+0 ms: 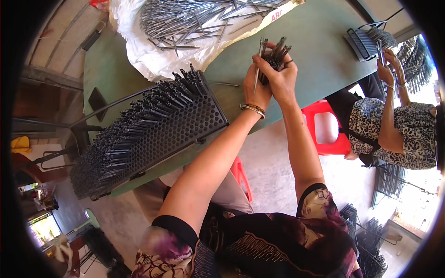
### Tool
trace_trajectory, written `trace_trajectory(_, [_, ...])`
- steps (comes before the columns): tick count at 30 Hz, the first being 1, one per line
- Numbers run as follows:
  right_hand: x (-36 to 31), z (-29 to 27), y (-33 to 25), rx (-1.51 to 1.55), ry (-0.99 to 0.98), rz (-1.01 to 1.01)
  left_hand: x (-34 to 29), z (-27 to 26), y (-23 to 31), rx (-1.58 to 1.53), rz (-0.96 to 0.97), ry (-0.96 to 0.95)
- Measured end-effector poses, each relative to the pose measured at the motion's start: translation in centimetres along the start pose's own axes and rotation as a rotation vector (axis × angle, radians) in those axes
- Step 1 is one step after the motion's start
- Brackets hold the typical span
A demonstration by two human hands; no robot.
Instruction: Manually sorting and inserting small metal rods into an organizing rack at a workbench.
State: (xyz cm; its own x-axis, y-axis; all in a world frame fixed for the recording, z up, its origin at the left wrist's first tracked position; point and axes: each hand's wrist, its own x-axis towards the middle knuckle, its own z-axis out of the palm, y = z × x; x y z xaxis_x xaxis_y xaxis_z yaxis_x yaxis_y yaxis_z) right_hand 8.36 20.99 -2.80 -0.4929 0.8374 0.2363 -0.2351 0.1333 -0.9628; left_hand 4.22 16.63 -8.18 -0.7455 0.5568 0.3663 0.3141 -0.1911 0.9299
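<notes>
Starting at the near edge of the table [320, 51], toward its left corner: note the black perforated rack [181, 123], thick with standing rods [148, 111] on its far and left parts, bare-holed on its near, right-hand part. Read its long axis as running with that edge, slanting from the left corner up toward the hands. From the hands, look left and back toward the body to reach it; count the left hand [257, 91] as nearer, off the rack's right end, and the right hand [282, 76] as farther. Between rack and left hand, find one loose rod [225, 84] flat on the table, touching neither.

Inside the near edge, raised over the table and apart from the rack, see a bundle of dark rods [279, 53], tips toward the far side, gripped between both hands, with a paler rod [257, 76] along its left. Can't tell which hand bears more, with left fingers mostly hidden.

Farther, left of the hands, find a white sack [139, 60] under a pile of rods [181, 18]. Last, by the right edge, spot a second rack [357, 44] beside a co-worker's hands [388, 72].
</notes>
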Motion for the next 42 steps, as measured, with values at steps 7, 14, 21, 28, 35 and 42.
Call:
trace_trajectory(7, [0.4, -0.7, -0.5, 0.135, -0.126, -0.036, -0.1, -0.4, 0.0, -0.017, -0.062, -0.05])
trace_trajectory(14, [1.6, -0.1, -1.5, 0.264, -0.06, 0.149, -0.2, -0.5, -0.1, 0.012, -0.097, -0.104])
trace_trajectory(21, [0.8, 0.1, -1.3, -0.024, -0.101, 0.109, -1.3, -1.0, -0.4, 0.032, 0.051, 0.105])
trace_trajectory(28, [-0.1, 0.7, -1.4, 0.016, -0.107, 0.11, -1.4, -1.6, 0.0, 0.028, -0.12, 0.082])
trace_trajectory(35, [0.8, 0.4, -1.3, -0.142, -0.078, 0.077, -1.3, -1.7, -0.2, -0.151, -0.24, -0.04])
trace_trajectory(42, [1.6, -0.5, -2.2, 0.193, -0.192, 0.314, -0.9, -1.7, 1.3, -0.256, -0.331, -0.157])
